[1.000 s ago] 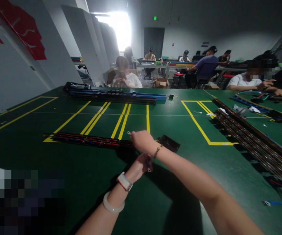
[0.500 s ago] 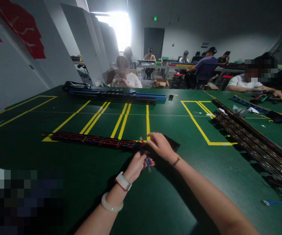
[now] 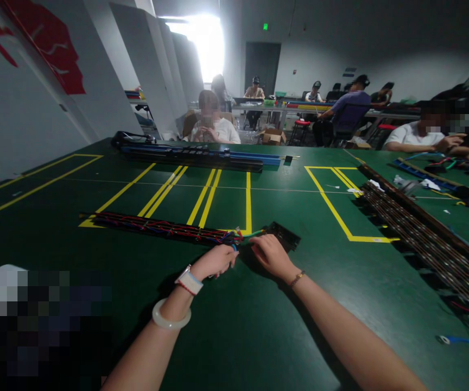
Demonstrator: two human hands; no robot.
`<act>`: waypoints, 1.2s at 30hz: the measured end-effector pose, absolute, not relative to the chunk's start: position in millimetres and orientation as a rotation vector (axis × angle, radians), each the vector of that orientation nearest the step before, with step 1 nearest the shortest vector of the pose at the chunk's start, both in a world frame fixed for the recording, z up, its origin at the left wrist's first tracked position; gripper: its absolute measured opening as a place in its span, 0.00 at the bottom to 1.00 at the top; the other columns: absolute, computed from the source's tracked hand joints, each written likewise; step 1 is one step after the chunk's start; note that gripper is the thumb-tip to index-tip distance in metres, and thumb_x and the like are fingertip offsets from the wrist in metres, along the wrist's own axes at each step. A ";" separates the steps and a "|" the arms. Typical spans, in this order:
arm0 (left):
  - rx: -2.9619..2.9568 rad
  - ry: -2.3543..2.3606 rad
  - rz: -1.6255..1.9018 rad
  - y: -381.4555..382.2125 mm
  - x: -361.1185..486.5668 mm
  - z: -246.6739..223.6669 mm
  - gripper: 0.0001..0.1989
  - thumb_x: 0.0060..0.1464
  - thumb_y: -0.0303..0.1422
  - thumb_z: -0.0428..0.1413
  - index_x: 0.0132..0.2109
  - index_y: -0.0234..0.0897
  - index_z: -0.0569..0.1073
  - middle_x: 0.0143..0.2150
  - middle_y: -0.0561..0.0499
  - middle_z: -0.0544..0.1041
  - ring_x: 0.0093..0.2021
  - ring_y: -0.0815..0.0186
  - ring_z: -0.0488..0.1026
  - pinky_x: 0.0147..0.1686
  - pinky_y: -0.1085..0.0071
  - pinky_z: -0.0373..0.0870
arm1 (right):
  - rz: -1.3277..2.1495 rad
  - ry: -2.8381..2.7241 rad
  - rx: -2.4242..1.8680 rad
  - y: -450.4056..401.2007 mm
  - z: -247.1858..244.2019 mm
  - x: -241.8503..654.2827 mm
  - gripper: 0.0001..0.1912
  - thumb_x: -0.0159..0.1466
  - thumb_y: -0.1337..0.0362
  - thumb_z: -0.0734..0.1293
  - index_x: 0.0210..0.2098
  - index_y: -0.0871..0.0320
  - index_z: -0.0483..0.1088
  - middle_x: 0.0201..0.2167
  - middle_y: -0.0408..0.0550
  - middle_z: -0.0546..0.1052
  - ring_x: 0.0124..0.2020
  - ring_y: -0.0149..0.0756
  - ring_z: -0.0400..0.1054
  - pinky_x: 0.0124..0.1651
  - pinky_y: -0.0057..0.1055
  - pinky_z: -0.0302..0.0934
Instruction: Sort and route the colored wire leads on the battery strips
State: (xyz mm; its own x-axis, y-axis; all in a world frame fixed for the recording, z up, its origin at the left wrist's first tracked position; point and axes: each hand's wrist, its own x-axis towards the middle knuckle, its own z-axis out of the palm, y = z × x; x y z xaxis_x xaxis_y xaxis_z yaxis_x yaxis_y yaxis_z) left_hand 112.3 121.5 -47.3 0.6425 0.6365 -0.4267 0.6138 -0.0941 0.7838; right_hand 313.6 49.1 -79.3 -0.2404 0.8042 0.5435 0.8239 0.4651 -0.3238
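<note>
A long dark strip-shaped wire harness (image 3: 157, 226) with red and blue wires lies across the green table. My left hand (image 3: 217, 260) is at its right end, fingers closed around a short blue cable (image 3: 235, 247). To the right, my right hand (image 3: 274, 258) hovers low over the table with loosely bent fingers, and I see nothing held in them. Just beyond it sits a flat black box (image 3: 285, 234), partly covered by that hand. A green cable (image 3: 254, 233) runs between the harness end and the box.
Yellow tape lines (image 3: 248, 201) mark the green tabletop (image 3: 226, 336). Along the far edge lies a bundle of blue and black strips (image 3: 202, 156). A wide bundle of dark strips (image 3: 417, 233) with loose cables occupies the right side. Several people sit beyond the table.
My left hand has moved left and turned palm-down with the blue cable. My right hand has lowered slightly towards me, uncovering the green cable and more of the black box.
</note>
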 end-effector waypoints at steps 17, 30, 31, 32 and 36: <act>1.979 1.057 0.693 84.8 129.8 -48.2 0.11 0.49 0.32 0.58 0.25 0.36 0.65 0.19 0.51 0.56 0.36 0.52 0.69 0.45 0.60 0.59 | -0.025 -2.178 -1.407 86.2 7.0 282.3 0.11 0.67 0.66 0.56 0.43 0.59 0.68 0.40 0.51 0.72 0.44 0.36 0.64 0.50 0.36 0.56; 2.282 1.173 0.638 78.2 135.2 -50.1 0.14 0.56 0.36 0.54 0.25 0.34 0.64 0.20 0.49 0.59 0.30 0.55 0.70 0.38 0.64 0.61 | 0.483 -2.686 -1.642 119.2 -10.8 357.7 0.30 0.52 0.60 0.72 0.54 0.52 0.67 0.50 0.52 0.71 0.52 0.47 0.65 0.51 0.44 0.60; 2.280 1.183 0.629 78.4 136.2 -50.7 0.14 0.56 0.36 0.54 0.25 0.34 0.64 0.20 0.48 0.60 0.31 0.54 0.70 0.39 0.64 0.62 | 0.490 -2.703 -1.646 118.7 -13.0 353.7 0.32 0.51 0.60 0.73 0.55 0.52 0.67 0.50 0.52 0.70 0.53 0.48 0.64 0.52 0.45 0.60; 2.262 1.182 0.638 78.7 137.0 -51.5 0.14 0.56 0.36 0.54 0.25 0.34 0.64 0.20 0.48 0.61 0.32 0.53 0.70 0.39 0.64 0.62 | 0.499 -2.714 -1.652 118.8 -14.8 350.0 0.34 0.49 0.60 0.74 0.56 0.52 0.66 0.51 0.53 0.70 0.54 0.49 0.63 0.52 0.46 0.59; 2.161 1.139 0.734 80.9 138.3 -56.5 0.14 0.55 0.35 0.55 0.24 0.35 0.63 0.20 0.48 0.60 0.33 0.53 0.70 0.40 0.64 0.61 | 0.552 -2.760 -1.634 122.8 -19.3 343.7 0.39 0.47 0.59 0.75 0.57 0.52 0.64 0.52 0.52 0.70 0.54 0.50 0.62 0.54 0.47 0.57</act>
State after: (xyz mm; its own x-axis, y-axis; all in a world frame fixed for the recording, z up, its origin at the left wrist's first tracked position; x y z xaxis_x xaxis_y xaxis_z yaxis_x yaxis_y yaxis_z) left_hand 138.3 80.9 -56.5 0.4834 0.8528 0.1976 0.5322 -0.4655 0.7072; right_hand 343.7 122.8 -19.3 -0.4911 0.8298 -0.2652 0.8680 0.4402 -0.2299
